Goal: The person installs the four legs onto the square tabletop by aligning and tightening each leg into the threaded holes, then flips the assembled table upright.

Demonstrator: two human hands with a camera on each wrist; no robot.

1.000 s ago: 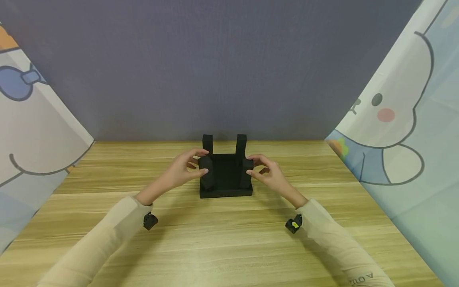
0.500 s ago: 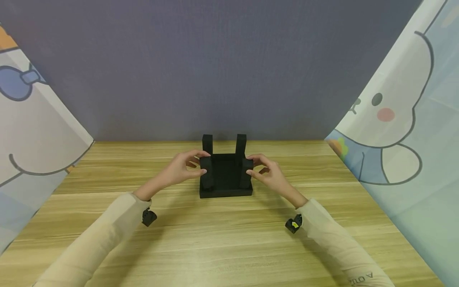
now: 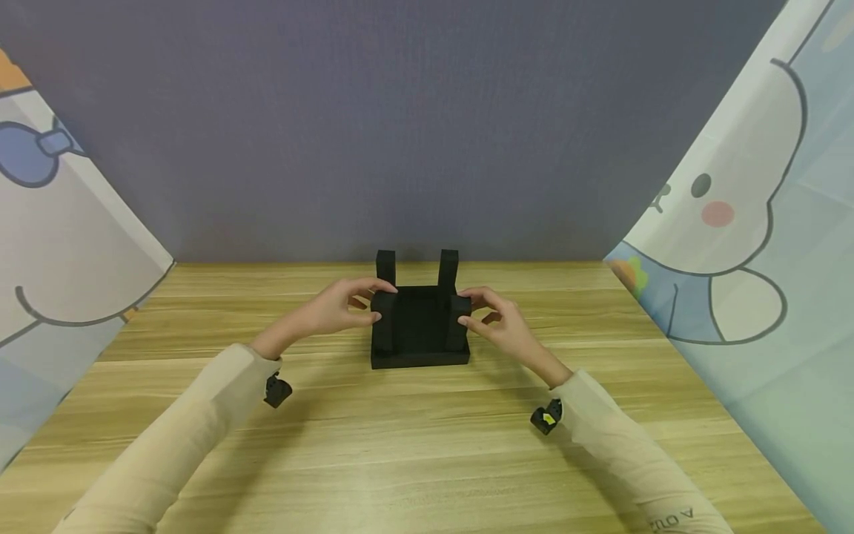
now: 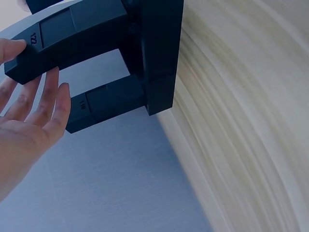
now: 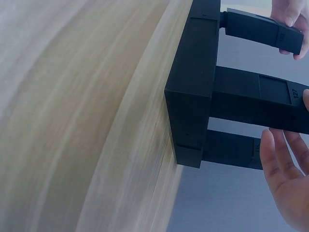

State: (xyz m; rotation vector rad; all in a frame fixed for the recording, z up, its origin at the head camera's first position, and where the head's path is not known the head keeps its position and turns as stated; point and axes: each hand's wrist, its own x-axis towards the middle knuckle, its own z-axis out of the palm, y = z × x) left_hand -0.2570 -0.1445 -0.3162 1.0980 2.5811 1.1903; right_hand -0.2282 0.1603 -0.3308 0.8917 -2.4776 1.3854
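A black square base (image 3: pixel 420 360) lies on the table with black rectangular posts rising from its corners. My left hand (image 3: pixel 336 306) pinches the upper end of the front left post (image 3: pixel 383 322), thumb on the near side and fingers on the far side. In the right wrist view, a narrow neck shows between this post (image 5: pixel 258 33) and the base (image 5: pixel 190 72). The front right post (image 3: pixel 458 326) stands upright, its top held between the thumb and fingers of my right hand (image 3: pixel 503 320). Small numbers mark the posts near their ends.
Two rear posts, left (image 3: pixel 386 267) and right (image 3: pixel 448 271), stand behind the held ones. The wood-grain table (image 3: pixel 414 445) meets a grey panel (image 3: pixel 400 133) at the back. Cartoon-printed sheets (image 3: pixel 734 185) flank both sides.
The front left post has gone from slightly tilted to nearly upright. My left hand has shifted a little to the right with it. My right hand stays in place on its post.
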